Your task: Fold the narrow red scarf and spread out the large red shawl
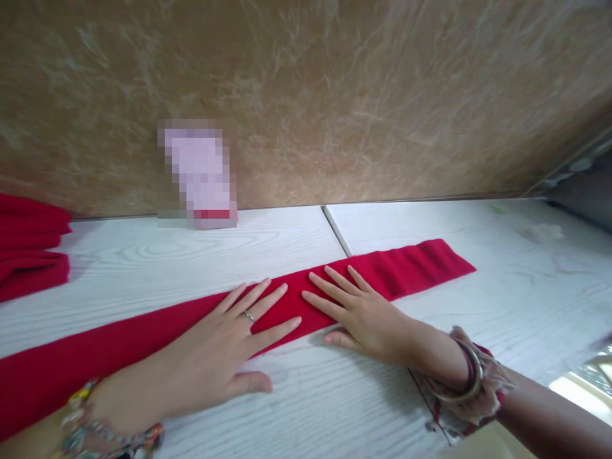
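Note:
A long strip of red cloth (162, 325) runs across the white wood-grain surface from the lower left to the right of centre. Flat on its middle rests my left hand (224, 344), fingers spread, with a ring on one finger and the thumb on the white surface. Beside it, my right hand (356, 309) also lies spread on the strip, its thumb off the cloth's near edge. Neither hand grips anything. To the right of my right hand, the strip shows small ripples towards its angled end.
More red cloth (29, 248) lies folded at the left edge. A pale pink, pixelated object (203, 172) leans against the brown marbled wall (335, 108). A seam (337, 231) divides the white surface (502, 306). A dark gap borders it at far right.

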Demonstrator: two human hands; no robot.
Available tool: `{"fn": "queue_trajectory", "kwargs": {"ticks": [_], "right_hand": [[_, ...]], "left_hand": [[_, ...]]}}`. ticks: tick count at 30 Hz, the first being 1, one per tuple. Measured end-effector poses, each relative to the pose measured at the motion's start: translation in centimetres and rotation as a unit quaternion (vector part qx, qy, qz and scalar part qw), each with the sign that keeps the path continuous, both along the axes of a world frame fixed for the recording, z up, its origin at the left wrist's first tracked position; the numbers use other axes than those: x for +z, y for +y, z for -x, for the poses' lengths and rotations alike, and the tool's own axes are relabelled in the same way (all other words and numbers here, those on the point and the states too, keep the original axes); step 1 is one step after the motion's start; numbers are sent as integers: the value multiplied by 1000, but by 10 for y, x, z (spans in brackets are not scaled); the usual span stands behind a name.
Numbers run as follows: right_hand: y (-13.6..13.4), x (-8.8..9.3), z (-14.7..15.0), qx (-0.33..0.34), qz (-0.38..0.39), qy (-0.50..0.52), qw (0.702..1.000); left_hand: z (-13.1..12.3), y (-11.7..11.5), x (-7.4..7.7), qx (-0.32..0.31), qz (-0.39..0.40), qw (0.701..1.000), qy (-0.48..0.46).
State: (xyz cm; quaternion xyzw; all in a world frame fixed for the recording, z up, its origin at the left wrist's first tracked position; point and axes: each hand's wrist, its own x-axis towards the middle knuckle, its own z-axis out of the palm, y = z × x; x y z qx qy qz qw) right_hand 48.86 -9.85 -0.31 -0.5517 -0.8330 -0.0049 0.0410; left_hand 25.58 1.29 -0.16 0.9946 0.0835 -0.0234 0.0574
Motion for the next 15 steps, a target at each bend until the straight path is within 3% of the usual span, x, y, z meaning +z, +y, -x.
{"fn": "queue_trajectory", "kwargs": {"ticks": [5, 10, 15], "right_hand": [[-12, -2, -27, -38, -7, -17, 999], [-32, -1, -79, -119, 2, -17, 993], [-38, 5, -108, -182, 12, 8, 983]], "left_hand": [[3, 3, 0, -14, 3, 1000, -21], [2, 5, 3, -19, -14, 999, -27], [-37, -4, 7, 12, -31, 998, -53]]}}
